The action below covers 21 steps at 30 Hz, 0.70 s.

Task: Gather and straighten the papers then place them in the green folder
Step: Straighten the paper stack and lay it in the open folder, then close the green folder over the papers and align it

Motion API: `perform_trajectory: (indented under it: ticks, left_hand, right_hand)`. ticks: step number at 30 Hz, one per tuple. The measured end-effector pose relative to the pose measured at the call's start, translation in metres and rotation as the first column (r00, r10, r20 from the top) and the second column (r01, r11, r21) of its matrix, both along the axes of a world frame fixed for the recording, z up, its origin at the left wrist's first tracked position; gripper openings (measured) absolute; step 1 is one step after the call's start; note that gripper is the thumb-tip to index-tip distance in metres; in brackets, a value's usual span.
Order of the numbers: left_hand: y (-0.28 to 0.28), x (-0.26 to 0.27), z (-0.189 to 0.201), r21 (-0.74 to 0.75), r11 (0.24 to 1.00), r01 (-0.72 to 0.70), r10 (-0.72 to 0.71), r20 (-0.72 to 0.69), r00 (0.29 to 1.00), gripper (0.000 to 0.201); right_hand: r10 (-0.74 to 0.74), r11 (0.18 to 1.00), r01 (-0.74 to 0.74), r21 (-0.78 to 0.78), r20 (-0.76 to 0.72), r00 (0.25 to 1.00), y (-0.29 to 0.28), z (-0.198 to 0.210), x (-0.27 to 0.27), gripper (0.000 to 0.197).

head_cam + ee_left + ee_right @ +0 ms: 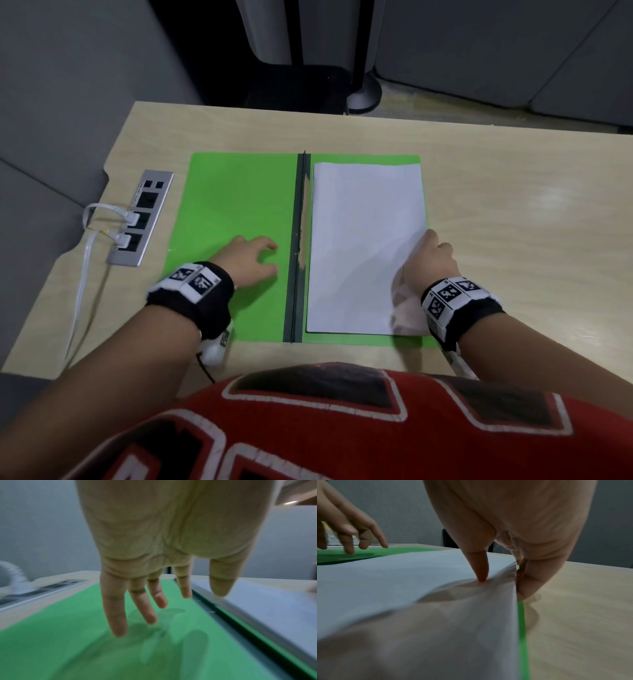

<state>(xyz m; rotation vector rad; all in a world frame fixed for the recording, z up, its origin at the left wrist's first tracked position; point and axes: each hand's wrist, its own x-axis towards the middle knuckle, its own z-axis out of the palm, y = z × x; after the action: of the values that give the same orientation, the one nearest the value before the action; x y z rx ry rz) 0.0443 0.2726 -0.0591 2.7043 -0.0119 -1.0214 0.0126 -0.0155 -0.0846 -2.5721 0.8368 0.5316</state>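
Observation:
The green folder (233, 212) lies open on the table, with a dark spine (297, 246) down its middle. A stack of white papers (359, 246) lies on its right flap, close against the spine. My right hand (428, 241) pinches the papers' right edge and lifts it a little. In the right wrist view the thumb (481, 573) is on top of the papers (402, 588) and the fingers (528, 584) are under the edge. My left hand (270, 257) hangs over the left flap (68, 649), its fingers (118, 622) straight and holding nothing.
A silver socket panel (141, 219) with two white cables (82, 281) plugged in is set into the table left of the folder. Bare wooden tabletop (520, 212) lies to the right. A round stand base (364, 97) is on the floor beyond the far edge.

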Motion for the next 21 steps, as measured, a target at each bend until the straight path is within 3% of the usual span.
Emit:
perform_trajectory:
  ticks: [4,8,13,21]
  left_hand:
    - [0.042,0.019,-0.013,0.11,0.95,-0.293,0.273,0.163,0.948,0.049]
    - [0.065,0.026,-0.024,0.181,0.871,-0.457,0.436,0.147,0.888,0.059]
    - [0.067,0.031,-0.028,0.245,0.809,-0.535,0.525,0.109,0.844,0.074]
    - [0.082,0.037,-0.023,0.27,0.77,-0.579,0.569,0.12,0.813,0.094]
  right_hand:
    - [-0.02,1.0,0.02,-0.023,-0.029,0.999,0.003,-0.001,0.003,0.059]
    - [-0.048,0.998,0.047,-0.053,-0.035,0.998,0.007,-0.005,0.007,0.065]
    - [-0.052,0.997,0.049,-0.06,-0.047,0.998,0.006,-0.008,0.01,0.062]
    - [-0.064,0.996,0.061,-0.062,-0.049,0.997,0.006,-0.013,0.011,0.068]
